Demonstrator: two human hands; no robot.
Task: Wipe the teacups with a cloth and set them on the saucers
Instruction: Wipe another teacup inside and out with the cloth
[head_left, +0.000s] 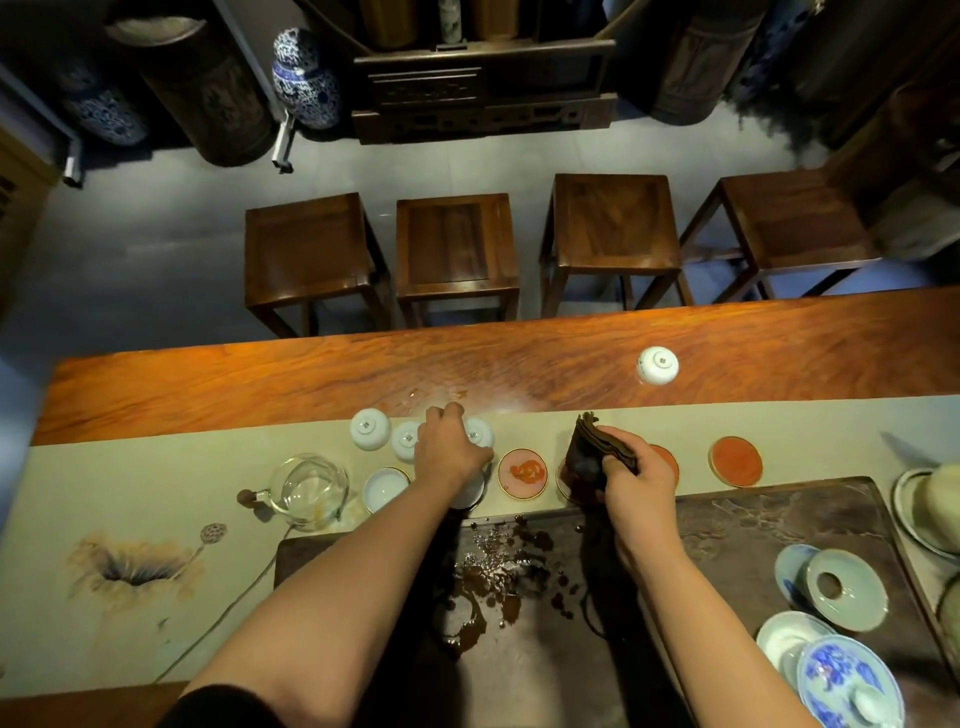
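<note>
Wooden surface (260, 384) carries a pale runner. Left hand (449, 449) closes over an inverted teacup (480, 431) among others beside the saucers (522, 472). Right hand (631, 480) grips a folded dark cloth (587, 452).

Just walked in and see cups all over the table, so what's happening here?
A person is cleaning teacups at a wooden tea table. The left hand reaches into a cluster of upside-down white teacups, seemingly about to pick one up. The right hand holds a folded dark cloth. A row of saucers lies between the hands, none visibly holding a cup yet. One more inverted cup sits apart, farther back.
</note>
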